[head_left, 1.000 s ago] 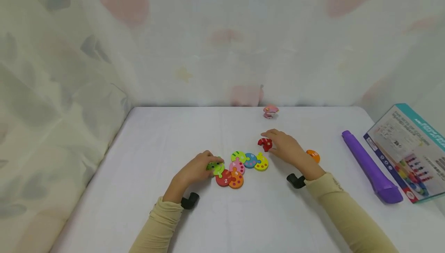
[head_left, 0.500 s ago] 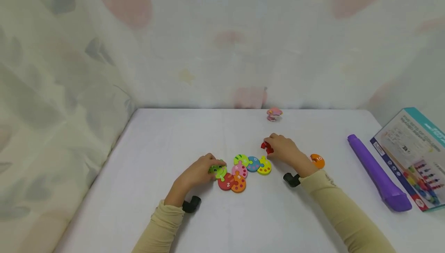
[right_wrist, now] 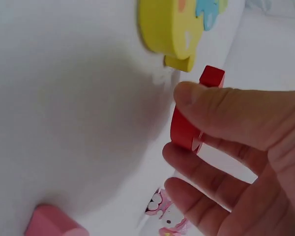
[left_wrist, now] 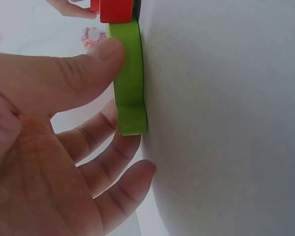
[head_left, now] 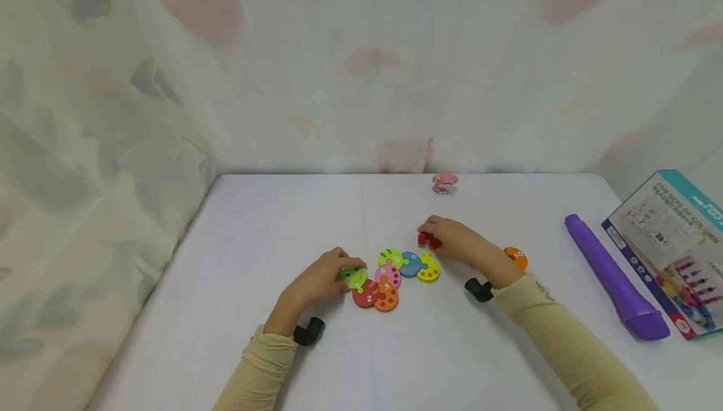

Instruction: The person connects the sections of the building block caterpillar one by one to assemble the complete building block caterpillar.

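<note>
My left hand (head_left: 321, 279) holds the green caterpillar-head puzzle piece (head_left: 355, 278) by its edge. In the left wrist view the thumb presses this green piece (left_wrist: 129, 73) from one side, with fingers curled behind it. A chain of joined round pieces runs from the head: red 2 (head_left: 366, 293), orange (head_left: 386, 297), pink (head_left: 388, 275), green striped (head_left: 391, 258), blue 6 (head_left: 411, 264) and yellow (head_left: 428, 268). Just beyond the yellow end, my right hand (head_left: 457, 240) pinches a red puzzle piece (right_wrist: 184, 128). The right wrist view shows it tilted, apart from the yellow piece (right_wrist: 164, 27).
An orange piece marked 10 (head_left: 516, 258) lies beside the right forearm. Near the table's far edge stands a small pink figurine (head_left: 444, 182). At the right are a purple microphone-shaped object (head_left: 615, 279) and a cardboard box (head_left: 669, 248). White cloth covers the table (head_left: 271, 223).
The right hand has turned the red piece in its fingers, and its printed face is now mostly covered. The left hand stays on the green head. The head view has shifted slightly.
</note>
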Tool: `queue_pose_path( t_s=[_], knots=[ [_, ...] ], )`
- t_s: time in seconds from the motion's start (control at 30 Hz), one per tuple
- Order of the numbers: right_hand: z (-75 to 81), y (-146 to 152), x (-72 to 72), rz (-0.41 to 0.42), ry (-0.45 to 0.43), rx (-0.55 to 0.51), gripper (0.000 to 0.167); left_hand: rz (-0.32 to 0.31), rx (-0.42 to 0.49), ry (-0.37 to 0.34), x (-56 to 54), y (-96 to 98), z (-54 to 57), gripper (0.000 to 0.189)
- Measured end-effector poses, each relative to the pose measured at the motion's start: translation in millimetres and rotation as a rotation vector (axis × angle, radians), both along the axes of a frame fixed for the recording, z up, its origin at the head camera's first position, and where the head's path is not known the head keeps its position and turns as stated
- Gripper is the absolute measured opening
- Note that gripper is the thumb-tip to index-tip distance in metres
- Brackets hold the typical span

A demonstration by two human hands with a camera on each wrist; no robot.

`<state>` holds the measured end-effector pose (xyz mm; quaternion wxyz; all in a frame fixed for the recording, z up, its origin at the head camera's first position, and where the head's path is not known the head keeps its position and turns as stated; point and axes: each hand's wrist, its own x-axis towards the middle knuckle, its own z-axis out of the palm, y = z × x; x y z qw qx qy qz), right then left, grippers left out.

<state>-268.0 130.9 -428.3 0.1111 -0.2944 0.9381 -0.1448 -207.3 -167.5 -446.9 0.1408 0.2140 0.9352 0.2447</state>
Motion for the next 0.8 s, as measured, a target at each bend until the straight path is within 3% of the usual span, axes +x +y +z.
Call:
queue_pose_path(
  t_s=[0.2,0.8],
  knots=[
    [0.4,-1.7,5.6,0.074,-0.003,0.038,0.046,-0.001,-0.002,-0.001,0.0,-0.2,0.3,0.044],
    [1.2,0.5,12.9,0.139,0.012,0.058,0.046,0.000,-0.010,0.004,-1.0,0.0,-0.8,0.044]
  ],
)
